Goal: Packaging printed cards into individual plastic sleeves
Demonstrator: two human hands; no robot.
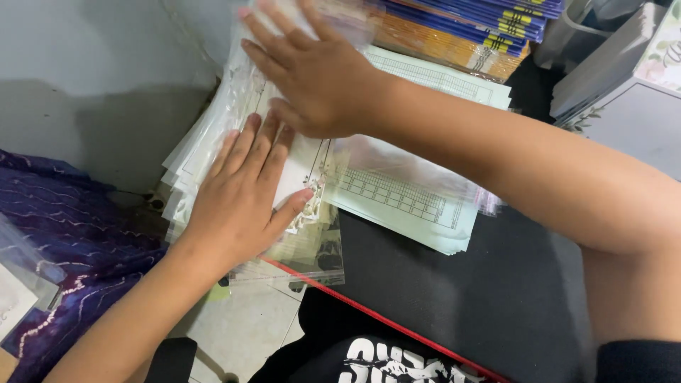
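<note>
My left hand [241, 195] lies flat, fingers together, on a stack of clear plastic sleeves holding printed sheets [213, 135] at the left of a black surface [454, 284]. My right hand [312, 67] rests palm down, fingers spread, on the far part of the same stack, just beyond the left hand. Beside the hands lies a pile of pale green ruled sheets [404, 206], partly under a clear sleeve. Neither hand grips anything.
A stack of orange and blue notebooks [468, 32] lies at the back. Grey boxes [617, 71] stand at the far right. Purple patterned cloth [64, 234] is at the left, a grey wall [92, 71] behind it, and tiled floor [241, 333] below.
</note>
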